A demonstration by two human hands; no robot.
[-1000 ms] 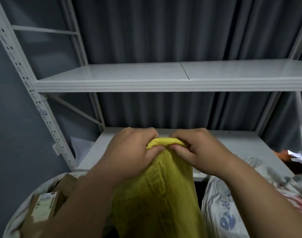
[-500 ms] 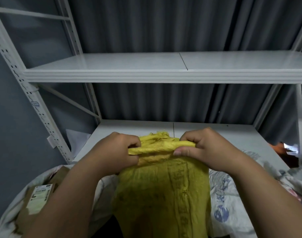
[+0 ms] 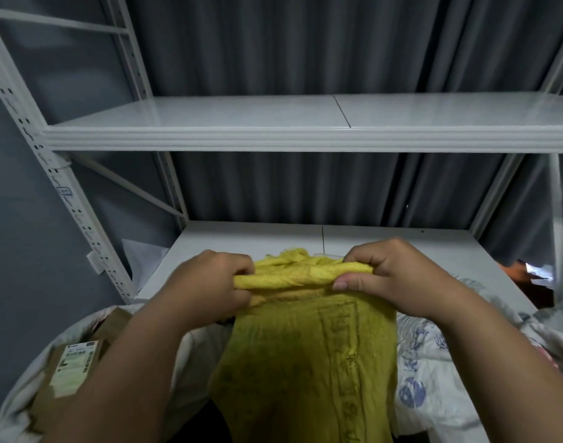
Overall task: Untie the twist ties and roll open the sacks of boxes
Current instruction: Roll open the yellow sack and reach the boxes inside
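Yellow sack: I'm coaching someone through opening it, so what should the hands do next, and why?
Probably turn the rim over outward once more and work it downward. The left hand and right hand each grip an end of the rolled top edge of the yellow sack. That roll sits high, most of the sack below it is unrolled, and no boxes show inside it.

Two bare forearms enter from the lower edge — one at each side. No sleeve, cuff, glove, watch, ring or band shows on either. The left hand (image 3: 206, 286) shows its back and knuckles; its fingertips cannot be seen. The right hand (image 3: 398, 276) shows its back, four knuckles and the thumb, which has a short, unpainted nail. Both wrists are broad, and the forearms widen toward the lower edge — the elbows lie outside the picture. No other part of the body shows.
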